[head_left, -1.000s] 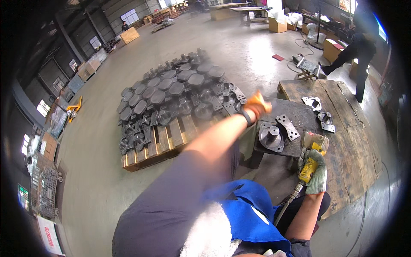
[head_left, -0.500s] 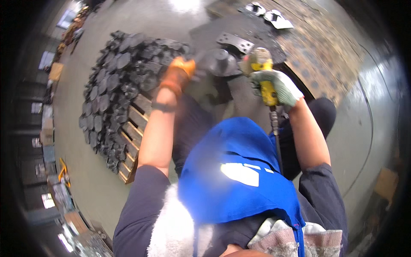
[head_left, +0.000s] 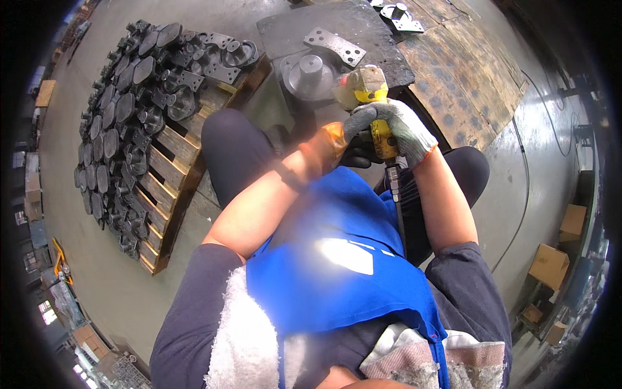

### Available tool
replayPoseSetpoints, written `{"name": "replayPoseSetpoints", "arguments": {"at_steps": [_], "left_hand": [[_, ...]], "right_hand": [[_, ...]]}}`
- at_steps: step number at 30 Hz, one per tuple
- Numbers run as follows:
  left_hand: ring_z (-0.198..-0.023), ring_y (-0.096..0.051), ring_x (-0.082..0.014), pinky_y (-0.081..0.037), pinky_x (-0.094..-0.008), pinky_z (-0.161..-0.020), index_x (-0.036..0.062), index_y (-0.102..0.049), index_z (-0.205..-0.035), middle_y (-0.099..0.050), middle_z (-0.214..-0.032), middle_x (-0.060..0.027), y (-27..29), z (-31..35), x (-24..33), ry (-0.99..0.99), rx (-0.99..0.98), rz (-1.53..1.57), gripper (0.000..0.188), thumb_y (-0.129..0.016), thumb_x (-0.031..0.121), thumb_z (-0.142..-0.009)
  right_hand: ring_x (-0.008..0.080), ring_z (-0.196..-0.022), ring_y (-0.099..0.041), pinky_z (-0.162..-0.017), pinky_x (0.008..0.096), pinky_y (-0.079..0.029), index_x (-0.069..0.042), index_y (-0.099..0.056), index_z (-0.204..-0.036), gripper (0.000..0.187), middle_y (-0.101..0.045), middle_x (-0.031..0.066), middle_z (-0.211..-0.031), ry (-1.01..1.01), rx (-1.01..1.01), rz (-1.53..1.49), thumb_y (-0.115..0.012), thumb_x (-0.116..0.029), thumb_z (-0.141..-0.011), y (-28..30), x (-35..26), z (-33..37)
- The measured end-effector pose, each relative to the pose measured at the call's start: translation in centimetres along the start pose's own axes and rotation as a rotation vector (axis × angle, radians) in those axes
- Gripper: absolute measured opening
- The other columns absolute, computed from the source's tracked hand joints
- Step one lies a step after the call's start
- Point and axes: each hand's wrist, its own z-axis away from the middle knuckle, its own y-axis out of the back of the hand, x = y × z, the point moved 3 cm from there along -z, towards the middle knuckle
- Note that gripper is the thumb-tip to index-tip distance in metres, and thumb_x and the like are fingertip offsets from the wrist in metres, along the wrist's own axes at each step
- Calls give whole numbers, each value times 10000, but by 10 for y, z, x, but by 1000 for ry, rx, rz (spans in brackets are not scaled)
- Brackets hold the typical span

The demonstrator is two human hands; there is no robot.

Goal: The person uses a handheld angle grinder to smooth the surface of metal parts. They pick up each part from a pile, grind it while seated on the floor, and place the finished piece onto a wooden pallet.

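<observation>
The right hand [head_left: 395,126], in a grey knitted glove, is clenched around the body of a yellow handheld air grinder [head_left: 372,110], whose worn head points away from the person and whose black hose [head_left: 396,201] runs back from the handle past the blue apron [head_left: 330,259]. The left hand [head_left: 327,146], in an orange-tipped glove, sits just left of the right one and close under the tool; it is blurred, so I cannot tell whether it grips the grinder or only rests against it.

Just beyond both hands, on the dark steel desk [head_left: 350,26], stands a round grey metal hub casting with a raised centre post [head_left: 310,72], the grinder's head just beside its right edge (touching or not, the view does not settle). Further out from the hands a flat grey steel plate with bolt holes [head_left: 334,45] lies on the same desk. Well to the left of the left hand, a wooden pallet [head_left: 172,168] on the floor carries many dark castings [head_left: 123,110] in rows. To the right of the right hand a scuffed wooden platform [head_left: 466,71] lies on the floor, with two more small metal parts [head_left: 398,14] at its far end.
</observation>
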Motion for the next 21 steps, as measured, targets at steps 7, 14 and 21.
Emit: {"name": "replayPoseSetpoints", "arguments": {"at_steps": [7,14,21], "left_hand": [[-902,-717,-245,-601,-378,-740,57,-624,-1212,-710,-1069,-134,6,3,4,394,190,439,643,-692,572,-834],[-822,-724,-248,-605,-374,-690,51,-652,-1151,-723,-993,-129,14,7,16,529,334,478,664,-721,598,-782],[-821,-721,-216,-595,-387,-678,42,-669,-1140,-722,-983,-112,30,8,7,246,351,-102,508,-642,489,-901]], "right_hand": [[135,-843,-665,-766,262,-528,10,-667,-1095,281,-702,63,-967,14,-24,123,-611,-214,-935,-19,2,-18],[141,-813,-663,-731,272,-531,1,-654,-1127,279,-695,57,-973,-106,56,198,-607,-198,-936,-25,6,-35],[155,-840,-673,-757,284,-544,9,-653,-1128,280,-698,67,-982,-46,45,165,-597,-189,-937,-30,1,-38]]}}
